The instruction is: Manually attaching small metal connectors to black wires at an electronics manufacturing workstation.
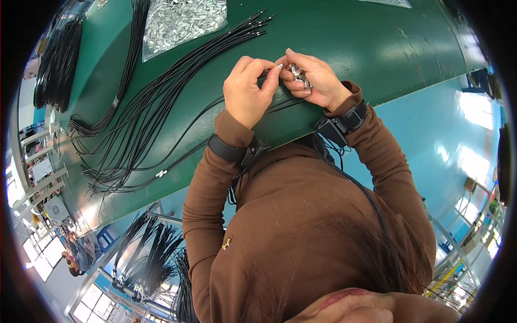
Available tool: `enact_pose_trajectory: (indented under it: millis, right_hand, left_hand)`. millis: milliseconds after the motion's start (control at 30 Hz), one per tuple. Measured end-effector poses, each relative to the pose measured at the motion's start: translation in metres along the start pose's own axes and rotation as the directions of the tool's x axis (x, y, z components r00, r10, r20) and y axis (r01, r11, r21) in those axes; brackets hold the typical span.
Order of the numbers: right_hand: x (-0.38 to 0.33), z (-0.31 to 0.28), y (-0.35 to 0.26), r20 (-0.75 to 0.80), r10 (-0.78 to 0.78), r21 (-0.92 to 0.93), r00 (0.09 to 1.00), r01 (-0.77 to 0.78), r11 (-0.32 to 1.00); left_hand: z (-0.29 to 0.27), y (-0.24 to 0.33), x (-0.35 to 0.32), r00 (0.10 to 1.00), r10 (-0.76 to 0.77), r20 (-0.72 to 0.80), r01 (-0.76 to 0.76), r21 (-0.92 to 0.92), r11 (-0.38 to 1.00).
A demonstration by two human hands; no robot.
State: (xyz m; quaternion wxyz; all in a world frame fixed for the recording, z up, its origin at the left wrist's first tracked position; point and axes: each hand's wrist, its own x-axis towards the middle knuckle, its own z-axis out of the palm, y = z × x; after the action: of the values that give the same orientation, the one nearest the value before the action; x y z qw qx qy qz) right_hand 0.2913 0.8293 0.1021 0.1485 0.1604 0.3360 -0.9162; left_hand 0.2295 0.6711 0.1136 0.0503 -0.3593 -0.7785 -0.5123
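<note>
Over the green table, my left hand (249, 89) is closed in a pinch, with a black cable running between its fingers. A small pale tip (280, 65) shows at the pinch, touching or very close to my right fingers; I cannot make out exactly how the two meet. My right hand (318, 81) is curled around several small shiny metal sleeves (299, 77), which show between its fingers and palm. Loose black cables (207, 109) pass beneath both hands. To the left of my hands lies a fanned bundle of black cables (177, 78) with metal-tipped ends.
A clear plastic bag (183, 24) full of small metal sleeves lies beyond the bundle on the green table (377, 48). More black cable bundles (59, 64) lie at the far left. Below the table edge, cables hang from a metal rack (145, 258). Another person (81, 253) is at lower left.
</note>
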Motion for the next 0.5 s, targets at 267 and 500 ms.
enact_pose_trajectory:
  millis: [267, 500]
  right_hand:
    - [0.0013, -0.0063, 0.0014, -0.009, 0.025, 0.126, 1.0, -0.024, 0.992]
    - [-0.0004, -0.0002, 0.001, -0.058, -0.005, 0.075, 0.998, 0.009, 0.997]
  left_hand:
    - [-0.004, 0.0032, -0.001, 0.995, -0.038, 0.09, 0.034, 0.039, 0.999]
    - [-0.0015, 0.0, 0.003, 0.98, -0.195, 0.036, 0.198, -0.209, 0.958]
